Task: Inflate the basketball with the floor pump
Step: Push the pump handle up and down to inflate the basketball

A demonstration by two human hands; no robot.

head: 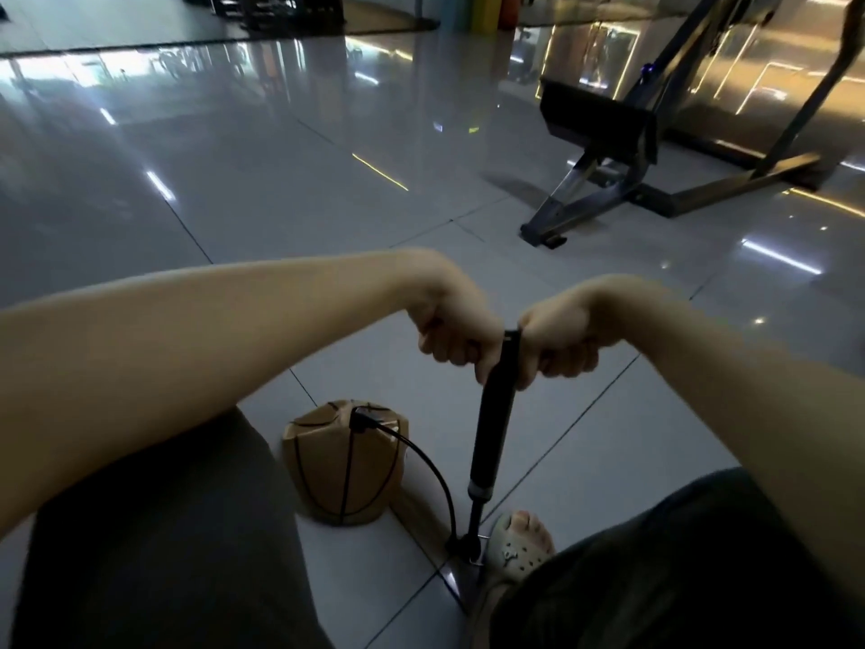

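A glossy grey tiled floor (pixel 281 189) fills the view, with a dark metal gym frame (pixel 622 147) standing at the far right. Two dark-trousered legs (pixel 178 545) frame the lower edge. Between them, near the left knee, sits the basketball (pixel 341 470), tan with black seams, sagging and creased at the top, resting on the floor. The pump (pixel 491 428) stands upright just to the ball's right, its base beside a foot in a pale clog (pixel 517 543). A black hose (pixel 433 466) arcs from the pump base up to the ball's top. The left hand (pixel 456 337) and right hand (pixel 559 344) are each closed tight around the pump's handle, one on either side of the shaft.
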